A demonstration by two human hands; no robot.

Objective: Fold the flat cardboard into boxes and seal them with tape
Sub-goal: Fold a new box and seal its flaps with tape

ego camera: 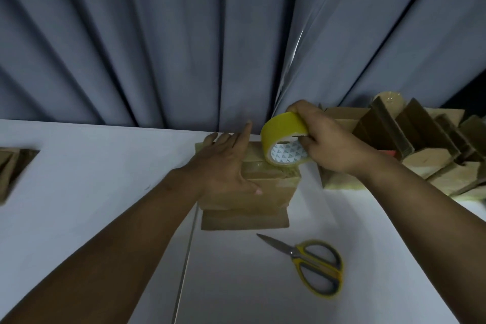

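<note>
A small brown cardboard box (265, 192) stands on the white table (105, 179), one flap lying flat toward me. My left hand (223, 163) lies flat on the box's top left, fingers straight and pointing away. My right hand (326, 139) grips a yellow roll of tape (282, 139) held upright over the box's far right part. Clear tape runs from the roll onto the box top.
Yellow-handled scissors (310, 263) lie shut on the table in front of the box. A heap of folded cardboard boxes (420, 144) fills the right back of the table. More cardboard (10, 171) pokes in at the left edge. A grey curtain (184, 34) hangs behind.
</note>
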